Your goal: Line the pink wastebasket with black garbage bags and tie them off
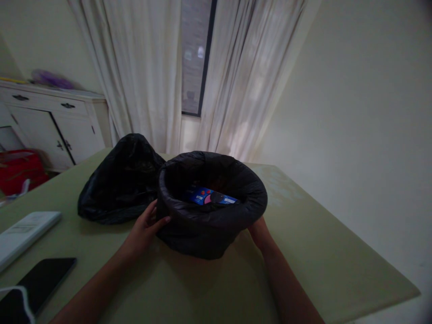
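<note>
A round trash bin lined with a black garbage bag (199,234) stands on the table in front of me, the bag folded out over its rim. Inside lies a blue packet (204,196) with coloured print. My left hand (145,229) grips the bin's left side, thumb on the near face. On the right side, my right hand (259,231) holds the bin from low down, its fingers mostly hidden by the bag. Just behind my left hand, a second black garbage bag (118,189) sits bunched up, touching or close to the bin.
The pale green table (303,261) reaches toward the curtains (145,67). At the left lie a white flat box (29,234) and a dark phone (43,281) with a white cable (25,294). A white cabinet (43,126) and a red bag (23,171) are beyond.
</note>
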Motion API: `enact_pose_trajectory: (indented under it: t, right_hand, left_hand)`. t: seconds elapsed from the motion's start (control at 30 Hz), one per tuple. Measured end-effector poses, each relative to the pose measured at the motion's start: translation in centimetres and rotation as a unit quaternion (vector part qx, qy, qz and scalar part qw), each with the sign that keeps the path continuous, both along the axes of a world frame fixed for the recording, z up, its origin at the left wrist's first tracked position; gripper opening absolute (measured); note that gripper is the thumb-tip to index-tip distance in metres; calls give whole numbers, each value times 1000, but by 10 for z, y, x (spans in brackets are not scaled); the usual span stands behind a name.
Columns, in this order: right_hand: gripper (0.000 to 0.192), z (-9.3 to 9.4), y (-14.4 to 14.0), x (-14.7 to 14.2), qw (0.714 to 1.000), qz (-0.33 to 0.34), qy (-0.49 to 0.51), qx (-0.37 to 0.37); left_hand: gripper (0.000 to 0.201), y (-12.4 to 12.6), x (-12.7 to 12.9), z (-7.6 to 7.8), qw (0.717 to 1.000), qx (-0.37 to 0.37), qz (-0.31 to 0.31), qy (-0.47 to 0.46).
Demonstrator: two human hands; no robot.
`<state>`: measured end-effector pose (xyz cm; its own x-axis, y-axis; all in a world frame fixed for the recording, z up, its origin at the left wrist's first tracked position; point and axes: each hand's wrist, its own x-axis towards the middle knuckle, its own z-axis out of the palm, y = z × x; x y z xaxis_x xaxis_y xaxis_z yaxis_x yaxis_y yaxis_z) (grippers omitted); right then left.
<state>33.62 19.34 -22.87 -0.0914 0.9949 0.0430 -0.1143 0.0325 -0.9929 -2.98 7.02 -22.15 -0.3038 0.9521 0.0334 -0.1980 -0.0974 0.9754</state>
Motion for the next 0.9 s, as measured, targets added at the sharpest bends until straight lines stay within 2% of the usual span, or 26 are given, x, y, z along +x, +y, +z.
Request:
enact_pose_trajectory:
  t: [0.1, 0.27, 0.37, 0.53, 0.63, 0.77, 0.83, 0.9]
  right_hand:
    - [40, 2, -1, -1, 999, -22, -39, 15]
    - [45, 13, -7, -6, 998, -33, -36, 25]
    - [52, 15, -8, -7, 998, -38, -34, 31]
    - [54, 5, -5, -8, 999, -34, -1, 26]
    - [58, 1, -3, -8, 998, -46, 29, 22]
    - [65, 4, -2, -11, 990, -106, 59, 77]
    - [62, 4, -4, -13, 985, -116, 68, 111]
    - [61, 2, -8, -15, 986, -86, 64, 127]
  left_hand:
    - [85, 0, 1, 2, 1000, 2, -5, 30]
    - [87, 2, -2, 0, 998, -4, 3, 60]
    - [88, 4, -4, -6, 996, 4, 1, 91]
    - [89, 8, -7, -21, 992, 24, -19, 119]
    - [85, 10, -11, -30, 983, 42, 16, 176]
    - [67, 5, -14, -34, 955, 104, 74, 266]
    - [68, -3, -13, -33, 957, 89, 65, 267]
    - [75, -10, -10, -34, 969, 56, 34, 240]
